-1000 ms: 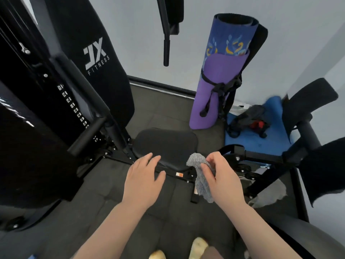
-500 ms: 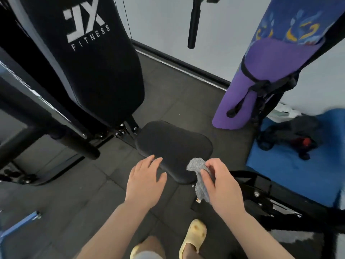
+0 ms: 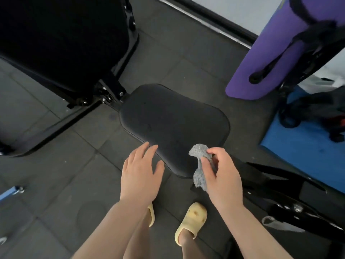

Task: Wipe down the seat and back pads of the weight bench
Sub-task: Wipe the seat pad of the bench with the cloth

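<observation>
I have closed in on the seat pad [image 3: 173, 128]; my right hand [image 3: 222, 174] pinches the grey cloth [image 3: 200, 165] at its near edge, left hand [image 3: 140, 172] fingers spread, so wiping can begin.

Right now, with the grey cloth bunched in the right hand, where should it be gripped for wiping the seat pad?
Regrip the grey cloth at its bunched top, from above; its tail hangs past the seat pad edge, so the right hand should gather it first.
</observation>
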Demonstrator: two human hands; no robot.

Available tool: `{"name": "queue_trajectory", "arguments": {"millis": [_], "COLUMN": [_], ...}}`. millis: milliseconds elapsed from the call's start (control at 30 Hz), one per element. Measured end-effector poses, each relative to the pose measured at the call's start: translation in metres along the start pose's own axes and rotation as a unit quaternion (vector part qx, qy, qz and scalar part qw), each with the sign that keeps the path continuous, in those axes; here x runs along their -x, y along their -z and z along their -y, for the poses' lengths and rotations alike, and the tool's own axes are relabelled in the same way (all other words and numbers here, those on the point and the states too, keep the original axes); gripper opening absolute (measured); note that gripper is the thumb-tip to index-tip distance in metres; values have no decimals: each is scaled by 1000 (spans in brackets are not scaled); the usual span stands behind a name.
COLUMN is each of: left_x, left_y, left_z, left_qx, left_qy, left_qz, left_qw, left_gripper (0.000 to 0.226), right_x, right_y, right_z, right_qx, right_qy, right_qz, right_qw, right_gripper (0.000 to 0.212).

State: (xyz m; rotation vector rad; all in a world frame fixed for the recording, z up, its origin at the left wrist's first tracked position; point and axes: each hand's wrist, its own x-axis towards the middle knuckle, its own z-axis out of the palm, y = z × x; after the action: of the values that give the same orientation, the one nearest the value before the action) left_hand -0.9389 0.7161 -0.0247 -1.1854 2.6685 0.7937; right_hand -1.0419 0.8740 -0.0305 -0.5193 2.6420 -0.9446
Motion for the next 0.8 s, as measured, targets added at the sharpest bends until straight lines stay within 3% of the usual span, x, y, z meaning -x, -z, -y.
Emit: {"name": "queue_trajectory", "arguments": {"millis": [133, 267, 433, 600, 667, 800], "left_x": [-17, -34, -49, -58, -62, -65], "left_y": [-27, -47, -69, -80, -84, -94], "left_z": [17, 24, 25, 29, 29, 30], "left_qx": [18, 32, 39, 36, 38, 43], "left_qy": [3, -5, -25, -17, -5, 17], "left_qz": [13, 6, 11, 25, 38, 54], "left_qw": [1000, 999, 999, 999, 999, 998], "left_gripper": [47, 47, 53, 58, 60, 66], "right_x": [-11, -34, -40, -15, -22, -56], "right_y": [-19, -31, -71, -67, -58, -66], "right_z": [-11, -18, -46, -51, -49, -39], "right_qx": [41, 71, 198, 277, 285, 203], "right_qy": [12, 67, 133, 179, 183, 118], "right_qz": [24, -57, 19, 62, 60, 30], "right_qw": [999, 994, 971, 942, 939, 972], "right_gripper": [16, 17, 23, 41, 37, 24]}}
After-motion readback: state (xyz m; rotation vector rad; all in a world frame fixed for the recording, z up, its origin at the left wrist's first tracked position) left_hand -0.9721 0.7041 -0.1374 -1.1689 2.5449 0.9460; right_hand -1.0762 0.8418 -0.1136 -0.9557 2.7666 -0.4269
